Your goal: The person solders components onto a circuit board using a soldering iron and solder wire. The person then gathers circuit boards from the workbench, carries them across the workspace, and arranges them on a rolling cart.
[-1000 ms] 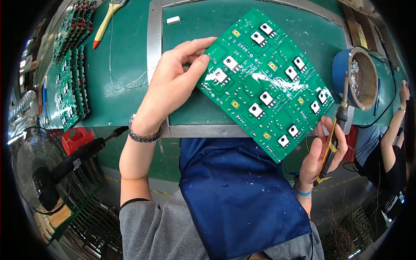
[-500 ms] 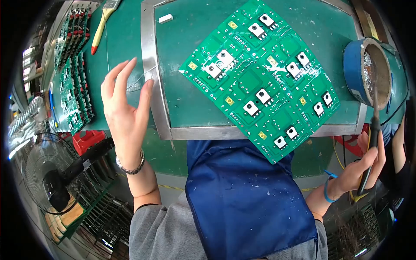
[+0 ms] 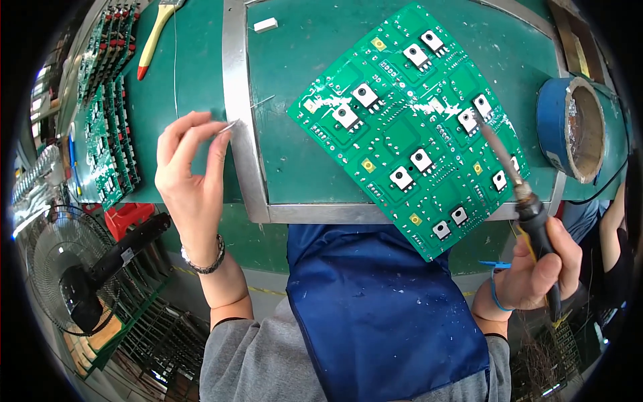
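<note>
Between thumb and fingertips, my left hand [image 3: 192,161] pinches a thin solder wire [image 3: 263,102], whose free end pokes out over the metal frame edge. My right hand [image 3: 546,268] is wrapped round the dark handle of a soldering iron [image 3: 532,218]. Its tip points up and left, over a white-and-black component on the right part of the green circuit board [image 3: 395,137]. I cannot tell whether the tip touches it. Several such components and small yellow parts sit on the board, which lies tilted, its lowest corner hanging past the frame toward my apron.
A blue ring-shaped holder [image 3: 553,124] with silvery bits inside stands at right. At left are a brush [image 3: 155,40] and stacked circuit boards [image 3: 114,141]. A small white block [image 3: 266,25] lies inside the metal frame [image 3: 236,80]. A fan [image 3: 63,268] stands lower left; another person's arm [image 3: 611,234] shows at right.
My left fingers have closed on the solder wire. My right hand has brought the soldering iron from the blue holder leftward over the board. The whole view has shifted slightly.
</note>
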A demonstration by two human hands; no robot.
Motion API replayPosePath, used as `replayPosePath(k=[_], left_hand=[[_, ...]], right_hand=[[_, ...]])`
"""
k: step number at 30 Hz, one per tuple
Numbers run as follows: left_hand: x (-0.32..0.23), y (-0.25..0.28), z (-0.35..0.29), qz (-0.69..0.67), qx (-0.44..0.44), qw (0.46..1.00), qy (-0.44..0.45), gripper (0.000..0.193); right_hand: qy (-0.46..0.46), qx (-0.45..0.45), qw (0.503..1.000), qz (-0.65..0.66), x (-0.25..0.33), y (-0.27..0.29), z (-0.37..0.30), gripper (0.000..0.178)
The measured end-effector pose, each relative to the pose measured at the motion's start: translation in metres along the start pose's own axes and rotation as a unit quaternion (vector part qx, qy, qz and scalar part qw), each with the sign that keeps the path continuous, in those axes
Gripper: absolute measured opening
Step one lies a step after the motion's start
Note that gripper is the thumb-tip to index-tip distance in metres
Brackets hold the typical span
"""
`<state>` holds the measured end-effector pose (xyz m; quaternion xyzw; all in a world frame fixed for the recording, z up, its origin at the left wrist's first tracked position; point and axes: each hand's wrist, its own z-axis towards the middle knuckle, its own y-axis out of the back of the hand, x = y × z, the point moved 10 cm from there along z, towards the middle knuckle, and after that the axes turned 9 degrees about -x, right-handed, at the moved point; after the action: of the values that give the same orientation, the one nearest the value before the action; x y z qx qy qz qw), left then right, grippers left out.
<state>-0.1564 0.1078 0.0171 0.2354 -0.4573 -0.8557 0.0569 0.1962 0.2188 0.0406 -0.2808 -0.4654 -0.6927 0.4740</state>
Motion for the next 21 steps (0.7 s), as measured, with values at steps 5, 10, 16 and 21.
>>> replayPosePath(k=[5, 10, 16, 21], left_hand=[[-0.009, 0.007, -0.008, -0.091, 0.023, 0.994, 0.049, 0.021], [-0.057, -0.009, -0.019, -0.195, 0.085, 0.977, 0.017, 0.04], [-0.066, -0.016, -0.023, -0.199, 0.069, 0.978, -0.011, 0.041], [-0.065, -0.011, -0.025, -0.179, 0.043, 0.983, 0.022, 0.035]], right_hand=[[-0.011, 0.092, 0.995, 0.023, 0.004, -0.038, 0.007, 0.04], [-0.034, 0.129, 0.99, 0.049, 0.002, -0.055, 0.008, 0.03], [-0.03, 0.143, 0.987, 0.067, 0.002, -0.065, 0.007, 0.023], [-0.042, 0.181, 0.98, 0.066, 0.001, -0.072, 0.007, 0.025]])
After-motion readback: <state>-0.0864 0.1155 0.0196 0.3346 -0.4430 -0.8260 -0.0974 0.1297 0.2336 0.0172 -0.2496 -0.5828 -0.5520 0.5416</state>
